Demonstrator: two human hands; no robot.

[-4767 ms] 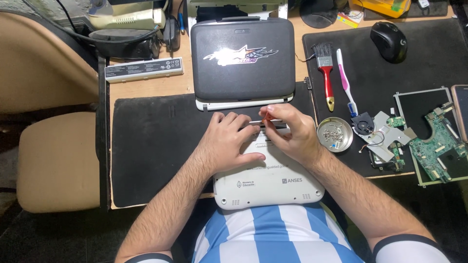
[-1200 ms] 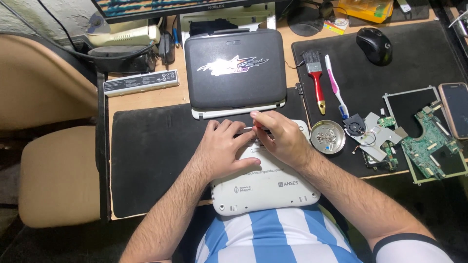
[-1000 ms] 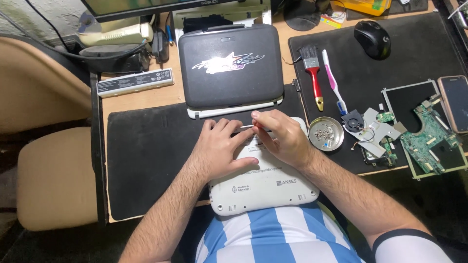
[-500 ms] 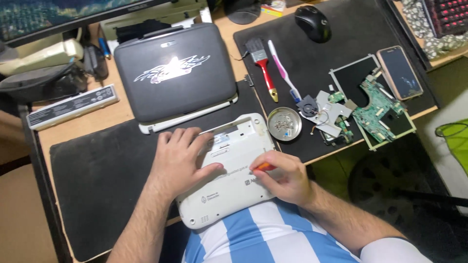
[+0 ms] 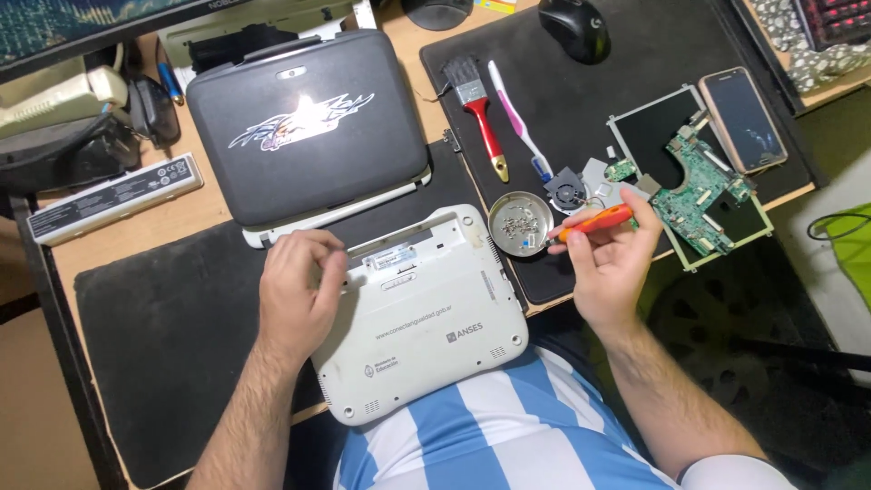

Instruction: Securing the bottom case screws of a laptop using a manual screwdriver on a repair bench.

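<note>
— Where's the white netbook [image 5: 426, 318]?

— Upside down, between the mat edge and the lap. The left hand [image 5: 299, 295] rests on its upper left corner, fingers curled loosely.

— And the right hand [image 5: 610, 259]?

— Raised beside the round metal dish [image 5: 521, 223], closed around an orange screwdriver [image 5: 594, 220]. Its tip is hard to make out.

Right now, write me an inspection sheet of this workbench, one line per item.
Surface: wooden desk with black mats.
Job's things: white laptop base lying underside up; orange screwdriver; round tin of screws.
Clutter: dark closed laptop, battery pack, red-handled brush, toothbrush, small fan, green circuit board, phone, mouse.
Grippers: left hand rests on the base; right hand holds the screwdriver beside the tin.
Cables: black one at right.
Surroundings: monitor edge, keyboard corner.
</note>
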